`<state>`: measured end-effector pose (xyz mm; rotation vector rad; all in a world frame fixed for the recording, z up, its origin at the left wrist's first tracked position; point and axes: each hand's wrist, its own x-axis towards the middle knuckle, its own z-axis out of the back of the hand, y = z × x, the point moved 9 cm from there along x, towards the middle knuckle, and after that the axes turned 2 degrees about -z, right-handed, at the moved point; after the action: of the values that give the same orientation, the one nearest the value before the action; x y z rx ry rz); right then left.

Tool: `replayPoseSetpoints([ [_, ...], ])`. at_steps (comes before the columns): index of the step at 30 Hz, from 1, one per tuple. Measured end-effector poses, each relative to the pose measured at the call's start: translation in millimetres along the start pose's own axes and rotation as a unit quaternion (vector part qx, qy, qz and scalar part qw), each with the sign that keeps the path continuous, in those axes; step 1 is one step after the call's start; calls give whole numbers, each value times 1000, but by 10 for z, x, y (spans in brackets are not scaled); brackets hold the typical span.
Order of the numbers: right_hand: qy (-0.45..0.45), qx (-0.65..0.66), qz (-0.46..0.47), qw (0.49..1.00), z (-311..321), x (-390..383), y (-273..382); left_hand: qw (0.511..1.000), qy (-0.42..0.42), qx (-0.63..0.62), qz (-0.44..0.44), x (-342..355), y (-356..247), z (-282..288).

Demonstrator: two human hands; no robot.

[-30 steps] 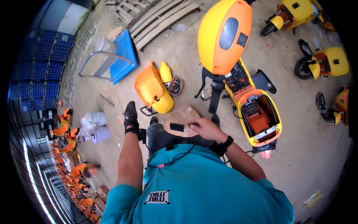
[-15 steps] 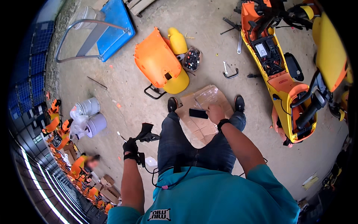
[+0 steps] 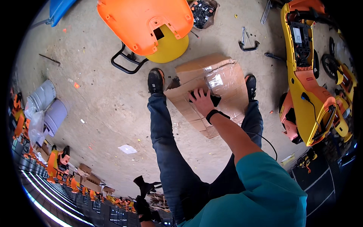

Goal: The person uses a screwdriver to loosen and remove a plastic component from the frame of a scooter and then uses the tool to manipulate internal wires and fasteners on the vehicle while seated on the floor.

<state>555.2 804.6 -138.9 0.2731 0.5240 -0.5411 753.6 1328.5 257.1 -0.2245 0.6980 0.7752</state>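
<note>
Right hand on a small black object atop flattened cardboard, between the feet.

The right hand (image 3: 202, 101) lies fingers-spread over a small black object (image 3: 215, 100) on the flattened cardboard (image 3: 196, 75), which sits on the concrete floor (image 3: 98, 98) between the two black shoes; whether the fingers have closed on it I cannot tell. The object looks flat, dark and rigid, probably light enough for one hand, best pinched by its long edges. Glossy tape on the cardboard could let it slide. The gloved left hand (image 3: 143, 202), at 6 o'clock, grips a dark tool (image 3: 145, 185). An orange shell (image 3: 145, 20) lies at 12 o'clock, a yellow scooter (image 3: 302, 72) at 3 o'clock.
</note>
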Motion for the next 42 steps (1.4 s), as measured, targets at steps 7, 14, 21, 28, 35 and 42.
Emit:
replayPoseSetpoints([
  [7,-41,6,-1,999,-75,-49,37,996,2,51,-69,169,-127,-177],
  [14,55,230,-85,968,322,-187,-256,994,7,53,-95,-35,-522,-479],
  [21,310,622,-32,718,1703,-1203,-686,993,71,-30,-84,-289,-851,-710],
  [28,331,697,-192,606,2963,-3503,-1190,976,103,-72,-180,-676,-1571,-1090],
  [35,277,639,-250,672,3178,-4804,-1422,953,164,-129,-218,-1175,-2304,-1398],
  [42,278,674,-227,646,3869,-5225,-1213,934,215,-164,-233,-1373,-2750,-1605],
])
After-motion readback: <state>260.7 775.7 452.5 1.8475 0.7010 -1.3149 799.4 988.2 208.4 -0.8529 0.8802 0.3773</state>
